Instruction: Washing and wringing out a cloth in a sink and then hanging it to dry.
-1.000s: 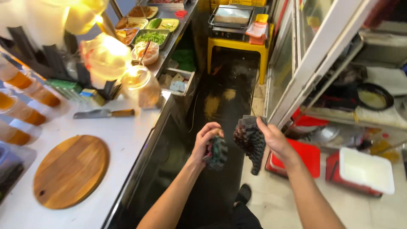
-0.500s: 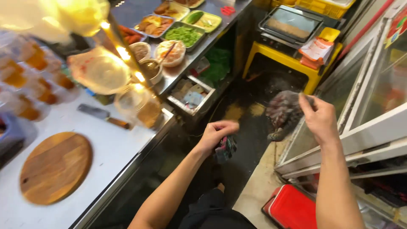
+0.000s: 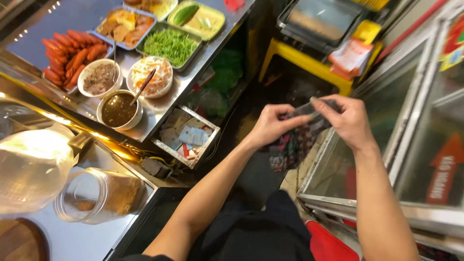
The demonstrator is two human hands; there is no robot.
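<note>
Orange-white packets [image 3: 352,57] on the yellow stool [image 3: 309,63]; red arrow sign [image 3: 442,169] on glass.

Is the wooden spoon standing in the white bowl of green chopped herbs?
No, the wooden spoon leans in the round white bowl of shredded vegetables, while the green herbs lie in a separate rectangular metal tray.

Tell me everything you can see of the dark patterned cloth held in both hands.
The dark patterned cloth looks like soft fabric, blackish with small red and green marks. It hangs limp and bunched in mid-air over the dark floor, beside the glass cabinet. The left hand and right hand pinch its top edge; the lower part dangles free. Motion blur hides finer detail.
</note>
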